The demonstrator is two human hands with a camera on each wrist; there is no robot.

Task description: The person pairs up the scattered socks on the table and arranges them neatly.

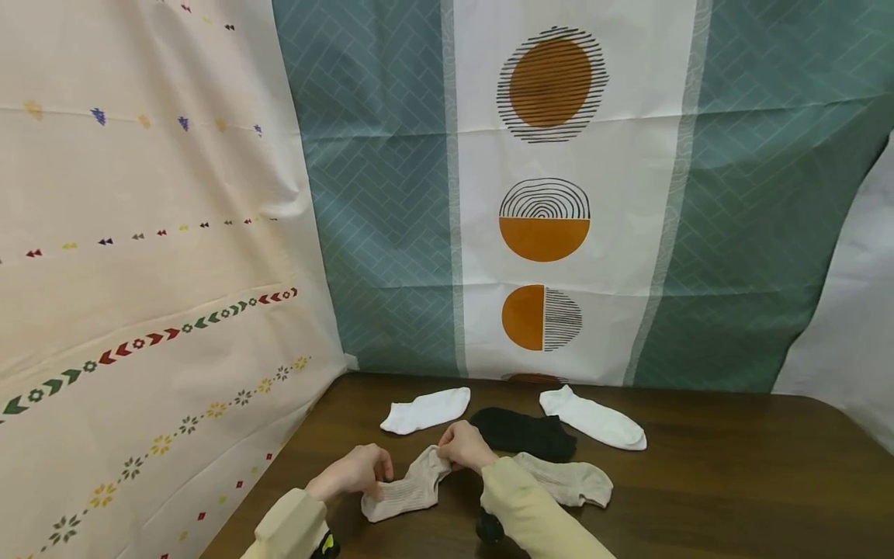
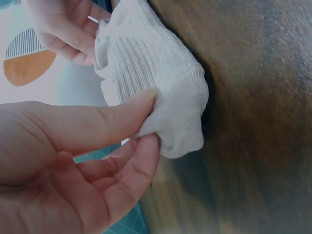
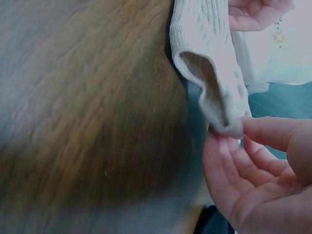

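Observation:
A ribbed beige sock [image 1: 407, 494] lies stretched between both hands, low over the brown table. My left hand [image 1: 359, 471] pinches it toward the toe end; the left wrist view shows thumb and fingers gripping a fold of the sock [image 2: 156, 83]. At the other end my right hand [image 1: 466, 446] pinches the edge of the cuff. In the right wrist view the sock's opening [image 3: 207, 83] gapes a little beside that hand [image 3: 263, 165]. A second beige sock [image 1: 569, 480] rests flat on the table just right of the right forearm, which partly covers it.
Behind the hands lie a white sock [image 1: 427, 411] at the left, a black sock [image 1: 524, 433] in the middle and another white sock [image 1: 594, 419] at the right. The brown table [image 1: 733, 473] meets patterned cloth [image 1: 377, 233] at its back and left edges.

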